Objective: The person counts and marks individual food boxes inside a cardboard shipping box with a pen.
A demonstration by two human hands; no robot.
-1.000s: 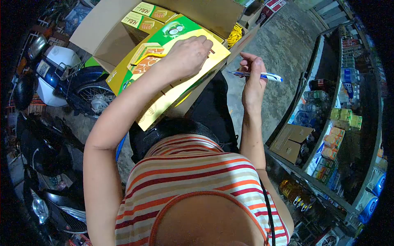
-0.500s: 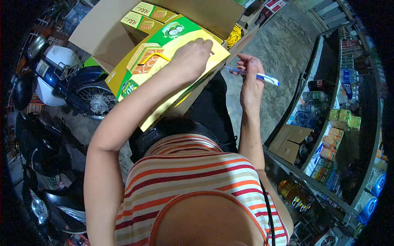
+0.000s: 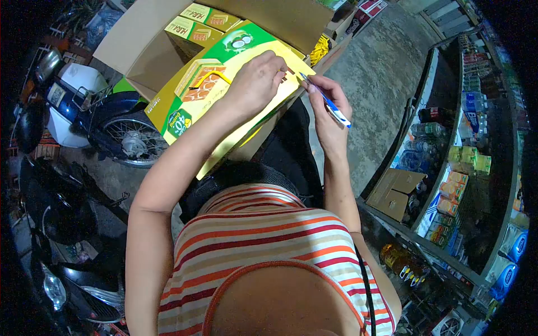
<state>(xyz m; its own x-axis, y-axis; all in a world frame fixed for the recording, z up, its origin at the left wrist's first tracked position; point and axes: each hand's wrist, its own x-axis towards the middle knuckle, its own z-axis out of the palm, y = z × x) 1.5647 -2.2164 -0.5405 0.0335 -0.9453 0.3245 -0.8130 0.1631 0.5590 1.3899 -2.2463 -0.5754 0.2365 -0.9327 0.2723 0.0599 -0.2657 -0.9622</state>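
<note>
My left hand (image 3: 259, 81) rests on a yellow and green cake carton (image 3: 224, 61), its fingers curled in beside a small brown slot at the carton's right end. What those fingers hold, if anything, is hidden. A yellow strap (image 3: 212, 74) with a dark tip sticks out on the carton's face near the hand. In my right hand (image 3: 333, 112) is a blue and white pen (image 3: 334, 108), its tip pointing up toward the slot. The carton lies tilted against an open cardboard box (image 3: 143, 73), where smaller yellow HURA boxes (image 3: 193, 29) sit.
A motorbike wheel (image 3: 134, 137) stands left of the box, with another dark motorbike (image 3: 78, 280) nearer me. To the right are shelves with bottles (image 3: 428, 130), packs and a folded cardboard box (image 3: 395, 193). Yellow cord (image 3: 320, 50) lies behind the carton.
My right hand has moved left and up to the carton's right end, turning the pen tip toward the slot. My left hand has shifted slightly left.
</note>
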